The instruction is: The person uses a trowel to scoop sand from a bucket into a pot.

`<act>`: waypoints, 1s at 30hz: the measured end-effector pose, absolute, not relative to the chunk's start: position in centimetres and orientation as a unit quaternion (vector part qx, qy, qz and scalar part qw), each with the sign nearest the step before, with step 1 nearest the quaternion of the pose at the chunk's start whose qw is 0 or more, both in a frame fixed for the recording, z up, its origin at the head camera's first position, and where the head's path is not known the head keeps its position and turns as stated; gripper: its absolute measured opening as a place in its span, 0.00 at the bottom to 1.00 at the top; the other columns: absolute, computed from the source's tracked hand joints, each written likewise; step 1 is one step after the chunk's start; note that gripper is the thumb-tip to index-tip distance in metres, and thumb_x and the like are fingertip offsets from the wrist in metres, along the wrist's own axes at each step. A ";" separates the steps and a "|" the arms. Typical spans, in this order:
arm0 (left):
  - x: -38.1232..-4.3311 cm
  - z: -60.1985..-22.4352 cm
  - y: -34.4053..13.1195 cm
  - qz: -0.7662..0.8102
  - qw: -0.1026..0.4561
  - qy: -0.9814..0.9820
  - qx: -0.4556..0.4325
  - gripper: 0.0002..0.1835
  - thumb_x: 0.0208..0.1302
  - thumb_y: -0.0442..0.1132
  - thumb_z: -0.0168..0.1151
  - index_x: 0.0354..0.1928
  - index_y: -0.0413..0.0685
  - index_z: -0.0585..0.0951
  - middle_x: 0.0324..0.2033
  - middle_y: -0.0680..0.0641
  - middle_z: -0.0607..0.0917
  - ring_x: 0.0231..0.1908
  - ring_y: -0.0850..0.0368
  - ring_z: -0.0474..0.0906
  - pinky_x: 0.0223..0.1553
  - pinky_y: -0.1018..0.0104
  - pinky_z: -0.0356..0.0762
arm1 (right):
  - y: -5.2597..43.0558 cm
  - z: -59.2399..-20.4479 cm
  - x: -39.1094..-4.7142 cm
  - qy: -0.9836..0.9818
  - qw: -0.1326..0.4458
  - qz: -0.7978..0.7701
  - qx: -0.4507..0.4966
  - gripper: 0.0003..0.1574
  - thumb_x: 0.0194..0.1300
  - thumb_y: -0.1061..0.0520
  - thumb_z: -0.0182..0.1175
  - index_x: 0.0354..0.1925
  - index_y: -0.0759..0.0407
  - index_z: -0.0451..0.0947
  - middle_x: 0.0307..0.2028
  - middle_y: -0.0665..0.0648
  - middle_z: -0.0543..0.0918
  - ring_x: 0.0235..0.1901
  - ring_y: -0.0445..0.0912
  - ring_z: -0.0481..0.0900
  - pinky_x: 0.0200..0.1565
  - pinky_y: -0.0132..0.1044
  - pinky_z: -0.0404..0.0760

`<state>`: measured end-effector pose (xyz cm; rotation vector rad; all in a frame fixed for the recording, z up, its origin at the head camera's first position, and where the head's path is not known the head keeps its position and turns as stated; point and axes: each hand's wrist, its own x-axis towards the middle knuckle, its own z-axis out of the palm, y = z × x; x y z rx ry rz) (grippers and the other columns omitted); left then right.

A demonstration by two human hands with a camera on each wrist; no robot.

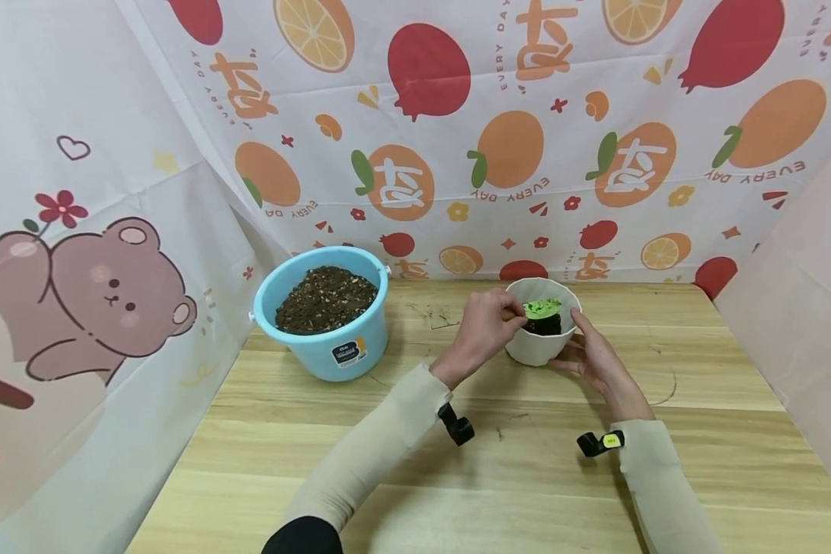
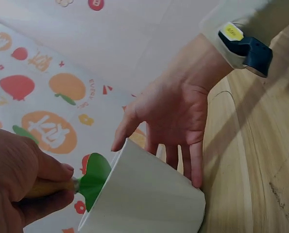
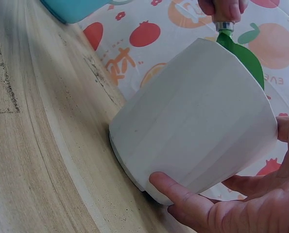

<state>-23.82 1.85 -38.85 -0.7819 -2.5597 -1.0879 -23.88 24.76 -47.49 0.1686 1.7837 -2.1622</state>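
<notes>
My left hand [image 1: 488,323] grips the wooden handle [image 2: 49,188] of a small garden trowel with a green blade [image 2: 94,174]. The blade reaches over the rim into a white flower pot [image 1: 535,350], and its tip is hidden inside by the wall in both wrist views. Dark soil [image 1: 545,326] shows in the pot beneath the blade. My right hand [image 1: 595,355] holds the pot from its right side, thumb at the rim and fingers spread round the wall down toward the base. The pot stands on the wooden table [image 1: 526,477].
A light blue bucket [image 1: 339,358] filled with dark potting soil [image 1: 327,298] stands to the left. Crumbs of soil [image 1: 443,317] lie scattered on the table. A fruit-printed cloth [image 1: 429,138] hangs behind the table, with pale cloths along both sides.
</notes>
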 end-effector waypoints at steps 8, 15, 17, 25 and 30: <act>-23.1 -39.0 1.7 -0.329 0.193 -0.868 -0.318 0.02 0.62 0.32 0.71 0.31 0.46 0.89 0.34 0.49 0.89 0.36 0.60 0.88 0.38 0.77 0.84 | 24.6 -47.6 -23.9 0.629 0.167 -0.758 0.056 0.52 0.75 0.25 0.38 0.83 0.46 0.35 0.80 0.73 0.40 0.78 0.67 0.50 0.67 0.63 0.70; -22.7 -39.1 1.6 -0.310 0.226 -0.859 -0.340 0.02 0.60 0.30 0.72 0.32 0.45 0.89 0.36 0.48 0.89 0.37 0.60 0.89 0.39 0.79 0.84 | 24.7 -47.3 -23.8 0.630 0.167 -0.757 0.056 0.53 0.75 0.26 0.38 0.83 0.47 0.33 0.80 0.72 0.39 0.78 0.67 0.48 0.66 0.60 0.75; -22.6 -39.0 1.5 -0.304 0.234 -0.857 -0.344 0.02 0.60 0.30 0.72 0.32 0.44 0.89 0.35 0.48 0.89 0.37 0.60 0.88 0.39 0.80 0.83 | 24.7 -47.3 -23.8 0.628 0.169 -0.758 0.056 0.53 0.75 0.26 0.38 0.83 0.46 0.32 0.80 0.72 0.38 0.78 0.68 0.47 0.66 0.59 0.74; -22.3 -38.7 0.7 -0.289 0.270 -0.849 -0.350 0.03 0.61 0.30 0.71 0.31 0.45 0.88 0.35 0.49 0.88 0.37 0.60 0.86 0.40 0.76 0.84 | 24.7 -47.3 -23.9 0.626 0.171 -0.759 0.056 0.54 0.75 0.26 0.38 0.82 0.47 0.31 0.80 0.73 0.36 0.78 0.70 0.47 0.67 0.61 0.71; -22.2 -38.3 0.2 -0.278 0.296 -0.843 -0.352 0.04 0.61 0.29 0.71 0.30 0.45 0.88 0.35 0.49 0.88 0.38 0.59 0.85 0.41 0.73 0.84 | 24.7 -47.3 -23.9 0.627 0.168 -0.759 0.054 0.54 0.75 0.26 0.38 0.82 0.48 0.32 0.80 0.74 0.37 0.78 0.71 0.47 0.67 0.61 0.71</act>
